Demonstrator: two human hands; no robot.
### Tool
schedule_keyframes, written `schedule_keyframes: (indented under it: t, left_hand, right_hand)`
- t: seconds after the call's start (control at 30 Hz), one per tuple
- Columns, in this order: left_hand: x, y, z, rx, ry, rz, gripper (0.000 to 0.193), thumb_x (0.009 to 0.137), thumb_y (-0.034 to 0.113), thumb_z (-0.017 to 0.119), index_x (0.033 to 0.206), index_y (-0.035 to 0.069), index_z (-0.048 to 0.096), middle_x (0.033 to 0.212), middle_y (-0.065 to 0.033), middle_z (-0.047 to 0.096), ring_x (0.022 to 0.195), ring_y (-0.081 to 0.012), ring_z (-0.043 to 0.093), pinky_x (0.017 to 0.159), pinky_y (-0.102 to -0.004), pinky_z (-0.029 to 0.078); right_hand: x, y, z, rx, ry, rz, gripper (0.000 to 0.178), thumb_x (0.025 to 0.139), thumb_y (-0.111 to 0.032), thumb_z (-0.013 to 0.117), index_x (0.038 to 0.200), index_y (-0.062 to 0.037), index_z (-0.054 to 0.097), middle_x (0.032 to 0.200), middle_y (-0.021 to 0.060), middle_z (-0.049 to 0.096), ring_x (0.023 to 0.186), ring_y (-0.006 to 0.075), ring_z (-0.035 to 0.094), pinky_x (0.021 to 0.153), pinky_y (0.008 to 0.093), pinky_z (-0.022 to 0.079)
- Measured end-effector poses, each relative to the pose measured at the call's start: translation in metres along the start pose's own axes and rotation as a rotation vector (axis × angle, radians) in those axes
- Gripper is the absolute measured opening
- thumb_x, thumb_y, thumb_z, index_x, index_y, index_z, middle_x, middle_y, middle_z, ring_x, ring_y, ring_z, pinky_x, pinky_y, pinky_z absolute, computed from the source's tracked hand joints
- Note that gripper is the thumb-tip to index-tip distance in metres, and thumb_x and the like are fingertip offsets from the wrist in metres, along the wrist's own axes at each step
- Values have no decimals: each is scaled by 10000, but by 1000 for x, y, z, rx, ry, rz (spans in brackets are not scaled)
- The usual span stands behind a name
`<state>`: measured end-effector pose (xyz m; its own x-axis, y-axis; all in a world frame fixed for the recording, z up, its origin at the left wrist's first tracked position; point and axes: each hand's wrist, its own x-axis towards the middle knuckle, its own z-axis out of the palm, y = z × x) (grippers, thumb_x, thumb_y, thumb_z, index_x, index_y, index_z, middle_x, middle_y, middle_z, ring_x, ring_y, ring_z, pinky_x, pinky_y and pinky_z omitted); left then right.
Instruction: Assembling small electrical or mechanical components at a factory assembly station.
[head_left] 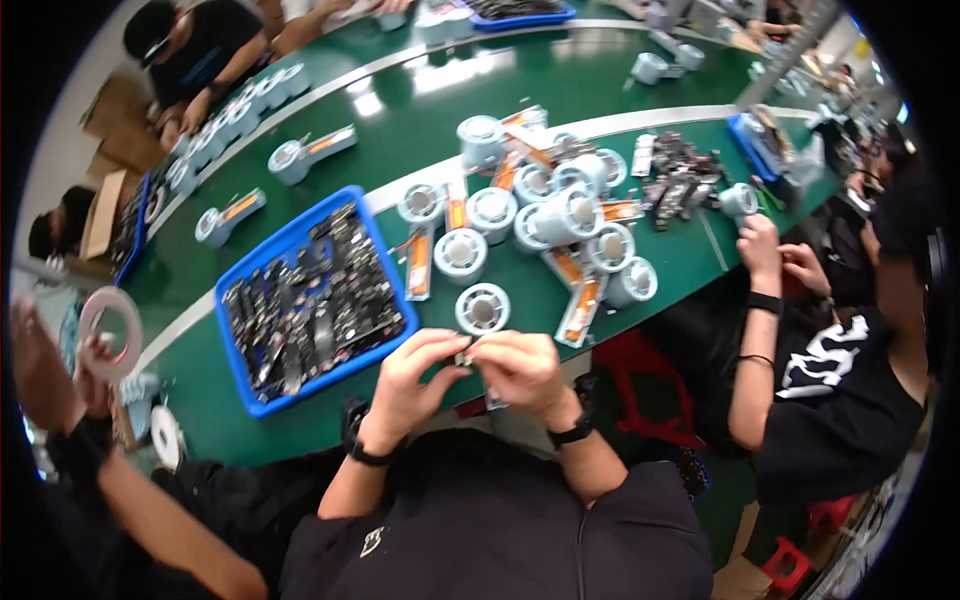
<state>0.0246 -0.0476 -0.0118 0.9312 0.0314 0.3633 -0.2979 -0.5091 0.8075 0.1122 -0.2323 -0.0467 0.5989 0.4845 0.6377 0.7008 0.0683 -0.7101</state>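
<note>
Pale blue round housings (492,211), some with orange-striped arms, lie heaped on the green tabletop (205,400), just beyond the hands. The left hand (415,375) and right hand (525,370) pinch a small part (464,358) between their fingertips at the near edge; its kind cannot be told. This piece seems unfinished. The blue tray (262,408) beside the left hand is full of dark parts (318,290), so much looks left; whether any heaped housings are finished is unclear.

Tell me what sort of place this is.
Probably a factory assembly line: a long green worktable bears many matching pale-blue round housings, a blue tray holds heaps of small dark parts, and several people work alongside.
</note>
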Motion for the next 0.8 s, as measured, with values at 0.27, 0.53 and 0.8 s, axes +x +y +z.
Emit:
schedule_keyframes:
  t: [0.27,0.53,0.8]
  left_hand:
    - [-1,-4,-1,-28,-4,-51,396,761,-51,831,1138,11,730,1113,-152,729,1002,-306,727,861,-366,589]
    - [-1,-2,-2,5,-7,-66,405,742,-92,805,1129,9,744,1096,-160,738,993,-306,729,860,-365,583]
    - [-1,0,1,43,-11,7,425,744,-89,815,1146,20,734,1109,-157,726,978,-315,724,840,-363,589]
  right_hand:
    - [2,6,9,68,48,26,199,793,68,763,981,14,730,939,141,756,746,298,750,630,352,604]
    - [10,-2,0,-12,-32,-20,236,763,66,731,982,-23,737,933,131,742,721,306,731,614,367,587]
    - [5,-6,-2,-50,-54,16,182,806,32,723,977,-25,696,890,101,705,693,309,703,590,375,560]
